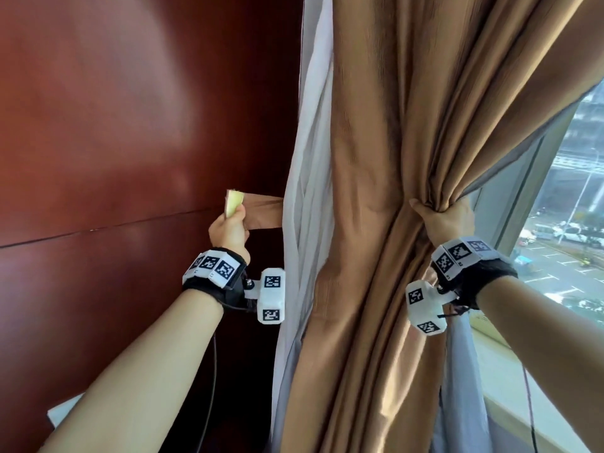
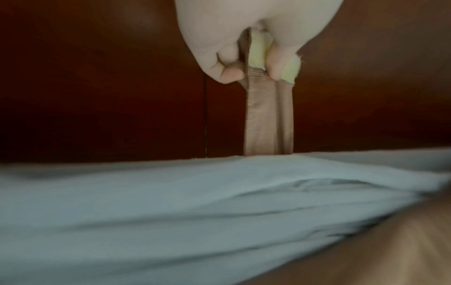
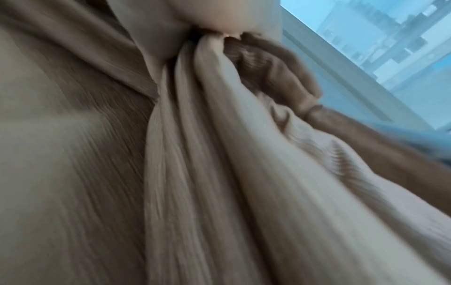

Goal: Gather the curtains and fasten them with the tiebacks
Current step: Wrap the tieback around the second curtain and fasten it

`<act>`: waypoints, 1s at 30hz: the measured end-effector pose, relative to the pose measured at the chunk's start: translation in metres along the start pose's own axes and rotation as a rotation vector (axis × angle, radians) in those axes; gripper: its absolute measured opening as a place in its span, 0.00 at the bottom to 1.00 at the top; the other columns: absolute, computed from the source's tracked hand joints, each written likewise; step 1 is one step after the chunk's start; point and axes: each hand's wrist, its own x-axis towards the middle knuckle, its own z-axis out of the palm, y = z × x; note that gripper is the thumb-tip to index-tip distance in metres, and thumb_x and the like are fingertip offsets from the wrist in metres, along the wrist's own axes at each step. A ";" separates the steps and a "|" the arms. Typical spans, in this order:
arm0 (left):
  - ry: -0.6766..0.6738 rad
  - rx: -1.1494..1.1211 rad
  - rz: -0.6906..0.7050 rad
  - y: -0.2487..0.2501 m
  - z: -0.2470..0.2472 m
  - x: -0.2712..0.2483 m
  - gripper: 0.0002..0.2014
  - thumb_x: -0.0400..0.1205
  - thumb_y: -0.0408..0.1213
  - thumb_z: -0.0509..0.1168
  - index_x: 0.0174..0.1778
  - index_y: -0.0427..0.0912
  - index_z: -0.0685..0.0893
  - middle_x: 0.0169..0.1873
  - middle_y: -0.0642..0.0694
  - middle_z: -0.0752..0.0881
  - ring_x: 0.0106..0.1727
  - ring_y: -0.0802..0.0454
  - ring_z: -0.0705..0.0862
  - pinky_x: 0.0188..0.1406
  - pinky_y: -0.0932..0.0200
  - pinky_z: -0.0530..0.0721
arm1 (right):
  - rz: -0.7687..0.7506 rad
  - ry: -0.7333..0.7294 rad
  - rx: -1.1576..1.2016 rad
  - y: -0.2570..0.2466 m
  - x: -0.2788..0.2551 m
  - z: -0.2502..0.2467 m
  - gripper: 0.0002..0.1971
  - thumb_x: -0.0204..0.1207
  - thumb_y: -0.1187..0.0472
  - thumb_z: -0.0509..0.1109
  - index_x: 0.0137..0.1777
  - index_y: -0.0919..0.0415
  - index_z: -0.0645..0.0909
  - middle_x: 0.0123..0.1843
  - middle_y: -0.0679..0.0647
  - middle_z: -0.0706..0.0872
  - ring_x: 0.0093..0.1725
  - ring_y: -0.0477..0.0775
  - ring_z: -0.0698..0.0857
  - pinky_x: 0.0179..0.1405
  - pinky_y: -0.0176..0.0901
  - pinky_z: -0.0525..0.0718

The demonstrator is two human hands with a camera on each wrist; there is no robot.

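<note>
A tan curtain (image 1: 385, 158) hangs in the middle, with a white sheer curtain (image 1: 307, 197) bunched to its left. My right hand (image 1: 444, 217) grips a gathered bunch of the tan curtain (image 3: 195, 135) at its right edge. My left hand (image 1: 228, 227) pinches the end of a tan tieback strap (image 1: 264, 212) that runs out from behind the sheer curtain. The strap's end carries a pale yellow patch (image 1: 233, 202). In the left wrist view my fingers (image 2: 231, 73) clamp the folded tieback (image 2: 268, 119) and its yellow patch (image 2: 258, 52) above the sheer curtain (image 2: 171, 212).
A dark red wood-panelled wall (image 1: 130, 142) fills the left side. A window (image 1: 568, 223) and its sill (image 1: 529, 371) lie to the right, with a street outside. A white object (image 1: 65, 413) shows at the lower left.
</note>
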 end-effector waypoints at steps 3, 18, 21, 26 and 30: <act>-0.062 0.062 0.070 0.005 -0.017 -0.006 0.04 0.81 0.36 0.67 0.49 0.44 0.85 0.34 0.53 0.80 0.36 0.61 0.78 0.39 0.66 0.78 | 0.001 0.000 0.003 -0.002 -0.005 -0.005 0.34 0.71 0.53 0.75 0.74 0.59 0.65 0.71 0.58 0.78 0.68 0.63 0.78 0.56 0.41 0.71; -0.645 0.169 0.238 -0.005 -0.006 -0.090 0.09 0.82 0.28 0.63 0.51 0.45 0.85 0.44 0.52 0.87 0.43 0.65 0.85 0.53 0.67 0.82 | 0.013 -0.019 0.029 -0.049 -0.111 0.042 0.64 0.49 0.39 0.83 0.80 0.62 0.51 0.77 0.60 0.66 0.78 0.64 0.65 0.76 0.62 0.66; -0.644 0.223 0.268 -0.001 -0.023 -0.088 0.09 0.83 0.28 0.63 0.53 0.43 0.84 0.45 0.52 0.87 0.43 0.67 0.85 0.51 0.70 0.81 | 0.068 0.037 -0.039 -0.067 -0.129 0.056 0.66 0.51 0.37 0.81 0.82 0.61 0.45 0.80 0.58 0.62 0.80 0.60 0.61 0.78 0.64 0.61; -0.557 0.374 0.346 0.008 -0.041 -0.084 0.11 0.82 0.30 0.65 0.59 0.39 0.83 0.52 0.45 0.86 0.51 0.56 0.84 0.60 0.56 0.79 | 0.071 -0.020 -0.102 -0.088 -0.151 0.081 0.69 0.51 0.33 0.79 0.81 0.62 0.40 0.81 0.60 0.59 0.81 0.61 0.59 0.79 0.65 0.57; -0.471 0.534 0.504 0.010 -0.044 -0.082 0.14 0.80 0.31 0.68 0.61 0.37 0.84 0.52 0.46 0.87 0.53 0.55 0.84 0.57 0.60 0.80 | -0.002 -0.144 -0.172 -0.095 -0.153 0.085 0.65 0.52 0.32 0.78 0.80 0.62 0.46 0.75 0.60 0.65 0.74 0.63 0.66 0.71 0.64 0.70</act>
